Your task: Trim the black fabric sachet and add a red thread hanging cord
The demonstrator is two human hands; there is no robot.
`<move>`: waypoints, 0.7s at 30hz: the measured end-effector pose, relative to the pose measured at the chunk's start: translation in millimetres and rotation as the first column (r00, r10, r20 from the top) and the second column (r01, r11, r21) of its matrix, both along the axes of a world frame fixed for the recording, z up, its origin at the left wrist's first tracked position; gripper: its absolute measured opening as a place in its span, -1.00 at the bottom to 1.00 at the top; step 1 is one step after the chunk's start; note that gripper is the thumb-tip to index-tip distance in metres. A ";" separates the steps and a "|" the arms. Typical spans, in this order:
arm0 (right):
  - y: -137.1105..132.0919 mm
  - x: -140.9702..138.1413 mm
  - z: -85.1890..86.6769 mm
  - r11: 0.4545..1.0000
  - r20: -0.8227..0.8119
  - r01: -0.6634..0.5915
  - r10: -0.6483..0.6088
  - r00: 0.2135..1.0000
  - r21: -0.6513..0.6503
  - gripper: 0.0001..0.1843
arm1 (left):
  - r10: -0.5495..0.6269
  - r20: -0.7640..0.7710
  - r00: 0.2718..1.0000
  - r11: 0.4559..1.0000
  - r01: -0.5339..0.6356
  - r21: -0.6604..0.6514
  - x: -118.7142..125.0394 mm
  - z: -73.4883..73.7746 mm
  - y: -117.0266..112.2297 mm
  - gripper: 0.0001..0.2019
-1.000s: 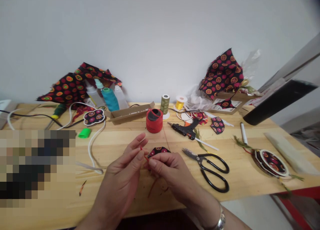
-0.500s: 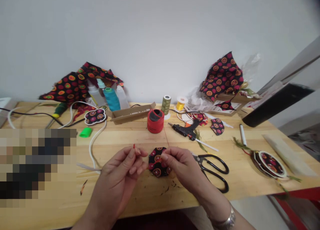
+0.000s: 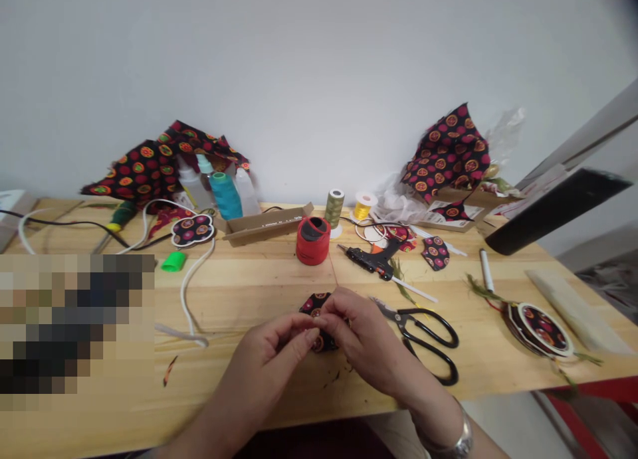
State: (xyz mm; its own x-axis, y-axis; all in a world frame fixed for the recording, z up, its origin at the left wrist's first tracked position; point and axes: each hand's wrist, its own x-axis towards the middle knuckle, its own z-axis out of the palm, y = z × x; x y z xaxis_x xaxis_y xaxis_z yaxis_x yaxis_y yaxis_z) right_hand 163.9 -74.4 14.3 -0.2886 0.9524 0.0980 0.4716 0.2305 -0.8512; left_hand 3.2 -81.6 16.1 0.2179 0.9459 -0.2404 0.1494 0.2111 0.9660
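Observation:
My left hand [image 3: 279, 356] and my right hand [image 3: 361, 339] meet fingertip to fingertip, both pinched closed. A thin red thread [image 3: 333, 266] runs from a red spool [image 3: 313, 241] toward my right fingers. Its end between the fingertips is hidden now. Just below and behind the hands lies a dark patterned fabric piece [image 3: 314, 304], partly covered by them. Right of my right hand rest scissors [image 3: 429, 326] with black handles.
A black glue gun [image 3: 371, 260] lies behind the scissors. Green thread [image 3: 335, 210], yellow thread [image 3: 363, 206], a cardboard tray [image 3: 266, 225] and bottles stand toward the wall. A white cord [image 3: 187, 293] curves at left; a fabric-covered round ornament [image 3: 541, 329] lies at right.
My left hand, which held a short red thread end upright, has moved right to meet my right fingertips. The right hand stays over the fabric piece. The view has shifted slightly.

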 end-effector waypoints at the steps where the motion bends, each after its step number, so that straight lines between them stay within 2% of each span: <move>1: 0.5 0.5 -0.2 1.000 0.000 0.005 -0.005 1.000 0.011 -0.82 | 0.004 -0.017 1.000 1.000 -0.004 0.004 -0.1 -0.6 -0.3 -0.85; 8: 3.8 1.9 0.7 0.999 -0.032 0.013 -0.012 0.999 0.034 -0.81 | -0.073 -0.028 0.997 0.997 0.073 0.017 -1.8 -7.3 -2.7 -0.81; 21: 7.9 6.7 -0.7 0.999 0.029 0.026 -0.027 0.999 0.027 -0.80 | -0.077 -0.039 0.996 0.997 0.076 -0.021 -6.2 -7.8 -0.8 -0.79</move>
State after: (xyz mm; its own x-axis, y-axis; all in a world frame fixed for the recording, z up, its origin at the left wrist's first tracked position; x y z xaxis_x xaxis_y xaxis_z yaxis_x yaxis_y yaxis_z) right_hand 170.5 -66.6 13.6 -0.2661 0.9570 0.1154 0.5021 0.2398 -0.8309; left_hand -3.1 -82.4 8.3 0.2791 0.9219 -0.2688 0.2045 0.2165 0.9546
